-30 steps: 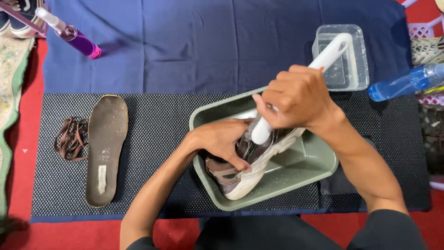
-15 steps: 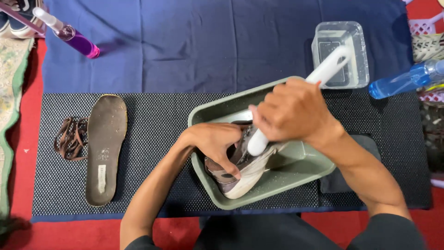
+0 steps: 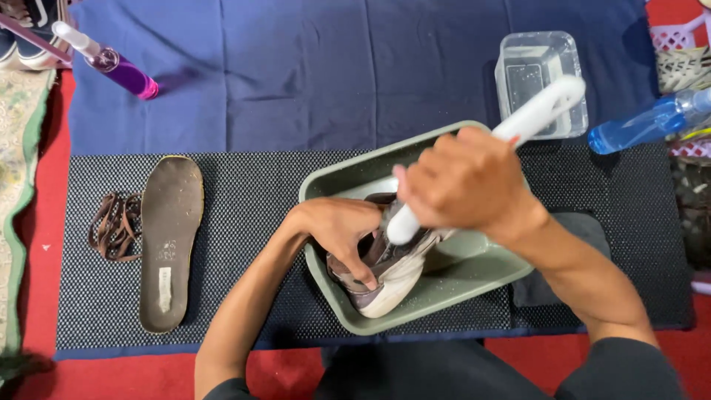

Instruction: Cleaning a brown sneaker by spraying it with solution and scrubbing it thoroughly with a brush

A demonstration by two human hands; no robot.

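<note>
- Scrubbing in hand: shoe (image 3: 381, 278) lying on its side in the near-left part of a green tray (image 3: 474, 285), toe toward the near edge, light sole facing out.
- Left hand (image 3: 342, 231) curled over the shoe's upper, fingers wrapped down its side, pinning it to the tray floor.
- Right hand (image 3: 465, 181) closed in a full fist round a white brush handle (image 3: 537, 111); handle slants up to the far right, working end buried in the shoe opening, bristles hidden.
- Handling judged: shoe light, upper soft and likely to fold under pressure, sole stiffer; probably wet, so slippery. Best grip judged at the heel or along the sole edge, not the limp upper.
- Tray resting on a black dotted mat (image 3: 244, 244), probably good against sliding.
- Insole (image 3: 169, 241) flat on the mat at left, brown laces (image 3: 112, 226) bundled just beside it, further left; both well apart from the tray.
- Clear tub (image 3: 541, 81) just beyond the tray's far-right corner, close under the raised handle end: a knock is possible.
- Blue spray bottle (image 3: 652, 120) lying at far right; purple bottle (image 3: 111, 63) at far left on the blue cloth (image 3: 333, 74).
- Dark cloth (image 3: 566, 259) partly under the right forearm.
</note>
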